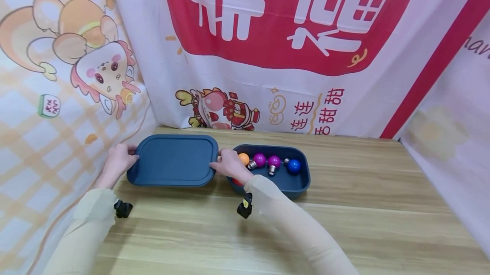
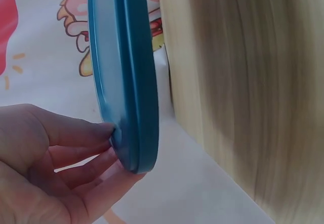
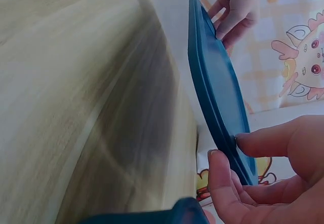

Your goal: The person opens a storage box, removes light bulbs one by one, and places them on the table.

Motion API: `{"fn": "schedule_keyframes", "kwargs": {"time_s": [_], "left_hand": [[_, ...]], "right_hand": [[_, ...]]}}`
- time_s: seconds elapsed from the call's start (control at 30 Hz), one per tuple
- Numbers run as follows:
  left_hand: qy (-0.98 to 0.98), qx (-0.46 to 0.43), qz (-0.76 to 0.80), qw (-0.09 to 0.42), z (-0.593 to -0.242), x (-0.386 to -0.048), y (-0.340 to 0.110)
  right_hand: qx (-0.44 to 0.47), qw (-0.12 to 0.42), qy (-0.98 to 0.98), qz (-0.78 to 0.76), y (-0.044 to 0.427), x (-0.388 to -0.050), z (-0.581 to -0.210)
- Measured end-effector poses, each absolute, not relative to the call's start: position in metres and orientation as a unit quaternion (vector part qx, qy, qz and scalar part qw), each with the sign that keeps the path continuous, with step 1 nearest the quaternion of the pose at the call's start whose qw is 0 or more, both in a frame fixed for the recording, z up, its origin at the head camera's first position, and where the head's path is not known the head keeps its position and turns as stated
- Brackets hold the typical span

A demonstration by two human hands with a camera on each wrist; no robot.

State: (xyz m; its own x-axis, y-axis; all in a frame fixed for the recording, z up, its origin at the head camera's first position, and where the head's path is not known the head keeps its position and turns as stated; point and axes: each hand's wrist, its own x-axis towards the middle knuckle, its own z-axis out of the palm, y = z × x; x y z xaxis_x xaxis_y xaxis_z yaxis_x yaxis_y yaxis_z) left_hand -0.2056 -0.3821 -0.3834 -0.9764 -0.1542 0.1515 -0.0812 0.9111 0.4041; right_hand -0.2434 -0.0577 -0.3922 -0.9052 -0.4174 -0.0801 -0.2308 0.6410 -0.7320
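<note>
In the head view we held the lid [image 1: 172, 160] just left of the box [image 1: 289, 182], a hand gripping each short end: the left hand [image 1: 119, 158] at the end far from the box, the right hand [image 1: 231, 164] at the end nearest it. The box stood on the desk [image 1: 356, 181] and held an orange bulb [image 1: 243, 158], two purple bulbs [image 1: 259, 159] and a blue bulb [image 1: 294, 166]; something red [image 1: 237, 182] at its left was mostly hidden. Cloth [image 1: 268, 66] hung behind the box.

In the left wrist view we saw thumb and fingers pinching the lid's edge, clear of the desk.

In the right wrist view we pinched the lid's other end likewise, and part of the box's rim showed.
</note>
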Motion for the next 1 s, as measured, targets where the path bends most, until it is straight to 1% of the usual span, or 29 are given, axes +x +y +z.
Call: {"fn": "schedule_keyframes", "kwargs": {"time_s": [0.17,0.27,0.47,0.7,1.0], "left_hand": [[-0.975,0.064,-0.192,0.088,-0.387,-0.203,-0.386],[-0.976,0.066,-0.187,0.088,-0.39,-0.203,-0.388],[-0.979,0.082,-0.177,0.065,-0.4,-0.202,-0.397],[-0.981,0.082,-0.173,0.041,-0.407,-0.202,-0.4],[-0.982,0.095,-0.16,0.043,-0.422,-0.2,-0.4]], "right_hand": [[-0.179,0.123,0.908,-0.359,-0.066,-0.242,-0.394],[-0.176,0.135,0.91,-0.35,-0.071,-0.242,-0.396],[-0.17,0.162,0.909,-0.344,-0.08,-0.241,-0.405],[-0.167,0.163,0.918,-0.321,-0.088,-0.24,-0.419],[-0.174,0.176,0.923,-0.293,-0.098,-0.236,-0.43]]}}
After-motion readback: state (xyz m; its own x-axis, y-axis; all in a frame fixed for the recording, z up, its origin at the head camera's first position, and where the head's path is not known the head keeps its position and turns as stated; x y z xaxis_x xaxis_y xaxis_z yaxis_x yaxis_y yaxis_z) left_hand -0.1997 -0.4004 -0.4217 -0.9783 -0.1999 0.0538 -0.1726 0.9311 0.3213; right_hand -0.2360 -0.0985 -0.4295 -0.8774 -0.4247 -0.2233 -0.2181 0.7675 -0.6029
